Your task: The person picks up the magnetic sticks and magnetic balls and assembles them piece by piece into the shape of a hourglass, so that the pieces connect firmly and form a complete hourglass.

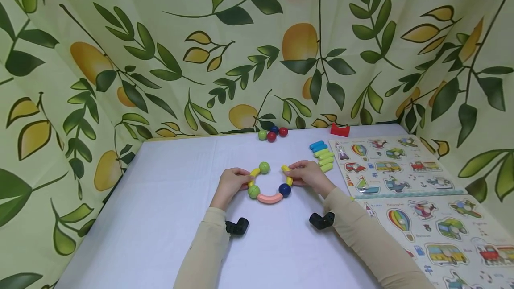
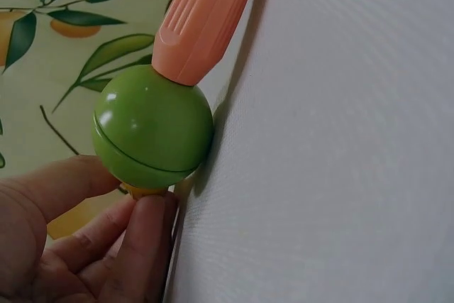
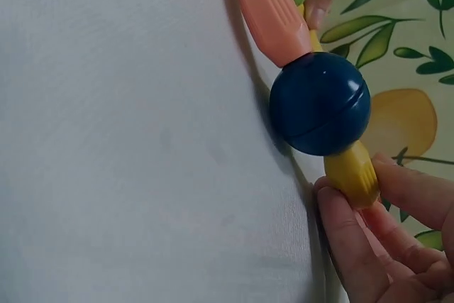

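Head view: U-shaped chain (image 1: 269, 198) mid-bench, gap facing away from person; left hand (image 1: 230, 185) pinches left yellow piece (image 1: 254, 172), right hand (image 1: 312, 176) pinches right yellow piece (image 3: 351, 175), so both grips closed on toy parts. Only head view has the end green ball (image 1: 264, 167) clearly beyond the left fingers. Left wrist adds grooves on pink bar (image 2: 202, 19) and seam on lower green ball (image 2: 152, 125), just a sliver of yellow. Right wrist shows thumb and fingers around yellow, tight against blue ball (image 3: 319, 104). Bench (image 1: 160, 217) white-covered; at back, four loose balls (image 1: 271, 137), red block (image 1: 340, 130); right side, blue and lime rods (image 1: 325, 155), two picture boards (image 1: 395, 166). Leaf-and-fruit curtain (image 1: 299, 41) behind and both sides. Beige sleeves (image 1: 205, 249), black wrist devices (image 1: 238, 226).
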A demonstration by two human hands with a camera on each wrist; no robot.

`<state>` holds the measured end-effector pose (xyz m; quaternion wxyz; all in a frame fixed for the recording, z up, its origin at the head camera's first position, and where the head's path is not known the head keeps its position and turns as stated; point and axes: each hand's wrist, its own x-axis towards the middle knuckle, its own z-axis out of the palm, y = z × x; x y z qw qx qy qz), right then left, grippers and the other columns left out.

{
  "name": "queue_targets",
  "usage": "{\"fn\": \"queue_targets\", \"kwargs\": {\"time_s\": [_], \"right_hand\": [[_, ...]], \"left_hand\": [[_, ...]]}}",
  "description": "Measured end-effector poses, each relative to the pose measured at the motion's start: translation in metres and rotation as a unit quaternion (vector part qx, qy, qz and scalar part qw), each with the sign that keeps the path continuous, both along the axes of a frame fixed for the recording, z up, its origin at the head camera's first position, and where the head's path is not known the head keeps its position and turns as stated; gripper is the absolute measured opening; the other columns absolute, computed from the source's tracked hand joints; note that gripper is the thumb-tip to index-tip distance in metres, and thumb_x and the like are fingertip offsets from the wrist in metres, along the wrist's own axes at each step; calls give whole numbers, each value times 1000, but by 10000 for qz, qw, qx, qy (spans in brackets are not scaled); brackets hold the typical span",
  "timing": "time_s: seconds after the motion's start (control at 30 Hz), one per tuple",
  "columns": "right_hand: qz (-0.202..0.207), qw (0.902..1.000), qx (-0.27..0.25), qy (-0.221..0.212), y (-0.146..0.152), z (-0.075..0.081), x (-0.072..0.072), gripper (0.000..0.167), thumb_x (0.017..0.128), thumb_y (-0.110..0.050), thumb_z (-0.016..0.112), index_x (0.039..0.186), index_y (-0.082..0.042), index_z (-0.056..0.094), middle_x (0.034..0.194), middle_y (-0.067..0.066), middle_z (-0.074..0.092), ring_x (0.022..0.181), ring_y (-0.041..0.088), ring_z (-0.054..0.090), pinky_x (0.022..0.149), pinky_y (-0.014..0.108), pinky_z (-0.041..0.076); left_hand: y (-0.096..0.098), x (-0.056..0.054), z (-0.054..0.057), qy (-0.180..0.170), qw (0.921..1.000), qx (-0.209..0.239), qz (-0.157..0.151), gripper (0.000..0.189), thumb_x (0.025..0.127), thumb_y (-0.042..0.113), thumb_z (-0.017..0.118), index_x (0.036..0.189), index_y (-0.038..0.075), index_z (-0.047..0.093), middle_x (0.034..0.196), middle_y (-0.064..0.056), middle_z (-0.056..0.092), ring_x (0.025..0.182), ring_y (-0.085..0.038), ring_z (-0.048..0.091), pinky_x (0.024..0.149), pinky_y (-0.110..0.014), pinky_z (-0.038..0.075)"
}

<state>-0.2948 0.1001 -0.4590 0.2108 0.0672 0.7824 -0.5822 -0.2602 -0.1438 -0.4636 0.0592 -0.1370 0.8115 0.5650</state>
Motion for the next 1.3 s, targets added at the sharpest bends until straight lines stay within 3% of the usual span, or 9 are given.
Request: {"fn": "queue_targets", "kwargs": {"time_s": [0.87,1.1,1.3], "right_hand": [[276,9968,700,281,-13,1,6,30,92,-17,72,119,-6,71,119,14,69,85,15,66,75,24,60],[476,9947,821,388,-7,9,12,36,92,-16,71,125,-5,67,123,16,67,92,18,66,80,27,61],[586,9913,1062,509,-4,10,16,41,89,-11,73,129,-4,65,113,16,65,87,18,64,77,26,60]], "left_hand": [[4,0,-1,-52,9994,-32,-344,18,88,14,74,103,4,74,108,-12,69,85,-14,65,74,-24,59],[4,0,0,-104,9987,266,-429,22,87,13,75,106,3,73,109,-13,70,86,-13,68,78,-26,60],[-1,1,2,-304,9972,323,-601,25,87,14,75,109,3,71,106,-12,69,80,-11,67,74,-24,60]]}}
